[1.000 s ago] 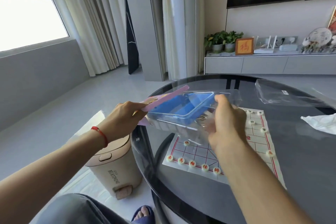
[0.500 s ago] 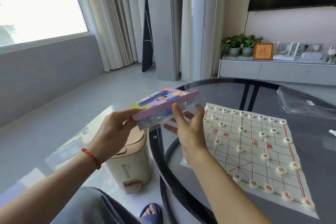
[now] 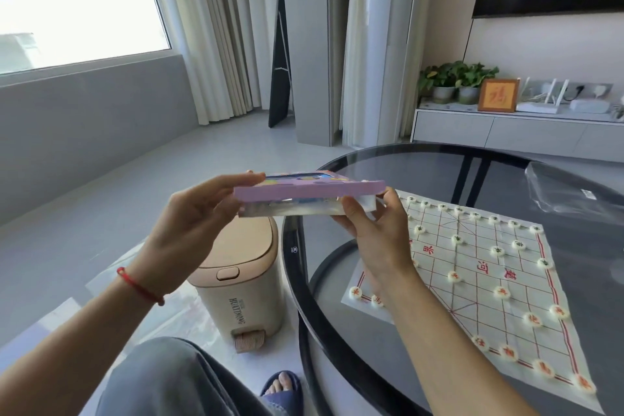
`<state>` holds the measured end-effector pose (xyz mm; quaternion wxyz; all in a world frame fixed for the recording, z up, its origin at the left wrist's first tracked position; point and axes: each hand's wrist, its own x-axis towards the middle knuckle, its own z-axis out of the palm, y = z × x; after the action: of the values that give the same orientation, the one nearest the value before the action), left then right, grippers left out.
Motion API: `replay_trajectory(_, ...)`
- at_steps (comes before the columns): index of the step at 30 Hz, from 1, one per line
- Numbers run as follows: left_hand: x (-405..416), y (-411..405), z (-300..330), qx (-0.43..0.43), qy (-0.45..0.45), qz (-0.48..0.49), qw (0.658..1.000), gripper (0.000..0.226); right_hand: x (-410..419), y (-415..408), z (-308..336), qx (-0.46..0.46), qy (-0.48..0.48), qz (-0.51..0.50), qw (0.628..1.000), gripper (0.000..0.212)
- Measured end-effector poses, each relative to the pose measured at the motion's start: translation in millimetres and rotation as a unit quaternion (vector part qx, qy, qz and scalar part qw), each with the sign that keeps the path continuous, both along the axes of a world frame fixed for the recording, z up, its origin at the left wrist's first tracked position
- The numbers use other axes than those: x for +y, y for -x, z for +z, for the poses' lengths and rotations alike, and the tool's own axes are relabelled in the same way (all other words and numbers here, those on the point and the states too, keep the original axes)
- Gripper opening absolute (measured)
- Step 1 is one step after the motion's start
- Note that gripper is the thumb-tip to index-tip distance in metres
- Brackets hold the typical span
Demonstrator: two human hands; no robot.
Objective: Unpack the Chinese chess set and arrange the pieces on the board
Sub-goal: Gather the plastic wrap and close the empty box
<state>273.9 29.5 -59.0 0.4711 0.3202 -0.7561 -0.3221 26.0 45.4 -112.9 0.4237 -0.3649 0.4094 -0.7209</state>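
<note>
A flat chess set package [image 3: 309, 194], pink card on top and clear plastic tray beneath, is held level in the air above the table's left edge. My left hand [image 3: 192, 216] grips its left end and my right hand [image 3: 374, 230] grips its right end from below. On the round dark glass table [image 3: 439, 159] lies the white paper board [image 3: 472, 267] with red lines. Several round cream pieces [image 3: 454, 276] stand on its points in rows on both sides.
A beige pedal bin [image 3: 243, 280] stands on the floor under the package, beside the table. A clear plastic bag [image 3: 574, 192] lies at the table's far right. My knee and a blue slipper [image 3: 282, 385] show at the bottom. A low TV cabinet runs along the far wall.
The package went from tilted and open, showing its blue inside, to flat and level with the pink card on top. The view swung left, so the board now appears further right.
</note>
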Motion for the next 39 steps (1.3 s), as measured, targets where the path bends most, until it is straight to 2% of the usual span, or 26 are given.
replay_trajectory(5,4.1,6.6,-2.6,0.020,0.026,0.039,0.999,0.031,8.4,-0.8,13.0,0.025,0.038,0.018,0.999,0.043)
replay_trajectory(7,3.9,7.1,-3.6,0.039,0.033,0.055,0.997,0.032,11.4,-0.5,18.5,0.056,0.049,0.030,0.997,0.052)
replay_trajectory(12,10.8,8.4,7.2,0.062,0.074,0.071,0.993,0.034,23.0,3.5,33.1,0.155,0.089,0.039,0.983,0.049)
replay_trajectory(17,15.2,8.9,17.5,0.067,0.087,0.082,0.991,0.035,27.7,-0.5,38.1,0.254,0.094,0.016,0.962,0.065)
replay_trajectory(19,15.6,7.3,22.0,0.077,0.093,0.087,0.989,0.034,28.6,1.0,41.8,0.247,0.097,0.029,0.964,0.062)
replay_trajectory(23,20.4,5.9,27.9,0.087,0.091,0.086,0.988,0.034,32.1,4.5,52.3,0.150,0.099,0.050,0.982,0.051)
replay_trajectory(26,24.2,7.3,31.6,0.086,0.089,0.075,0.989,0.034,36.6,1.6,56.4,0.160,0.108,0.016,0.981,0.046)
replay_trajectory(31,26.1,9.1,38.8,0.044,0.116,0.054,0.991,0.035,39.9,0.7,56.6,0.196,0.119,-0.016,0.973,0.043)
replay_trajectory(36,25.0,-5.2,51.0,-0.058,0.105,-0.039,0.992,0.049,43.4,2.9,61.5,0.233,0.122,-0.033,0.964,0.063)
replay_trajectory(39,25.5,-8.5,55.3,-0.093,0.129,-0.044,0.986,0.042,44.4,5.8,67.5,0.249,0.117,-0.025,0.961,0.072)
